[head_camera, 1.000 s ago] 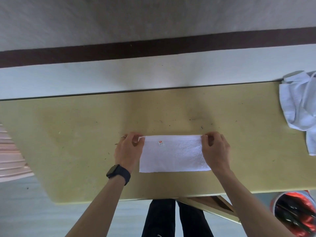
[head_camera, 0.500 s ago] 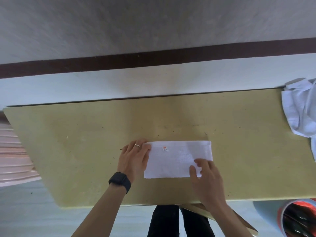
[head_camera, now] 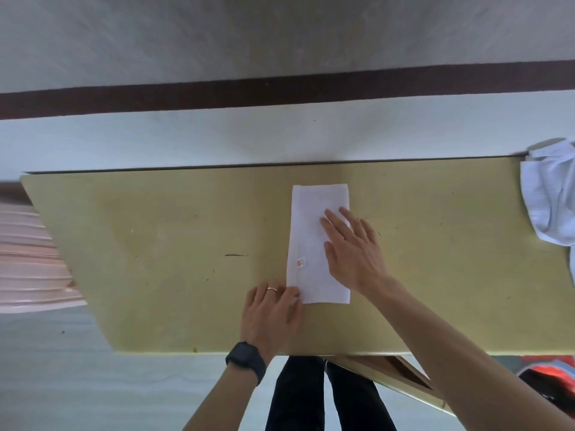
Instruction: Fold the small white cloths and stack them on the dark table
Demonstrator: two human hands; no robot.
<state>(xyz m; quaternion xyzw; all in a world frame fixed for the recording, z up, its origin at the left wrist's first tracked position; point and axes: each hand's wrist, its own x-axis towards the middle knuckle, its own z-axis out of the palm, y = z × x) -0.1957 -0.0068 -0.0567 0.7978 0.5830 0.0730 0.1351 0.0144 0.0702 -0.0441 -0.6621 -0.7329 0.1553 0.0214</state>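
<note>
On the table (head_camera: 155,244), the right hand's fingers (head_camera: 334,222) lie straight and slightly apart, pressed flat on the right half of the cloth (head_camera: 311,219). The right hand (head_camera: 351,253) covers the cloth's right edge near its middle, and the forearm runs off to the lower right.

The left hand's fingers (head_camera: 280,293) lie close together, their tips at the cloth's near left corner. It cannot be told whether they pinch that corner or only press on it. The left hand (head_camera: 270,309) rests on the table just beside that corner. It wears a ring (head_camera: 273,289) on one finger and a dark watch (head_camera: 245,362) on the wrist.

The cloth is white and folded into a long narrow strip. It lies flat, its length running away from the person, with a small label (head_camera: 301,262) showing on its left half.

Well to the right of the cloth, a loose pile (head_camera: 550,197) of white cloths sits at the table's far right corner.

Below and far right of the cloth, off the table, stands a red bucket (head_camera: 557,368). Something dark is inside it, too blurred to name.

Well left of the cloth, beyond the table's end, is a pink ridged object (head_camera: 28,256).

Directly below the cloth, under the table's near edge, the person's legs (head_camera: 326,396) show in dark trousers.
</note>
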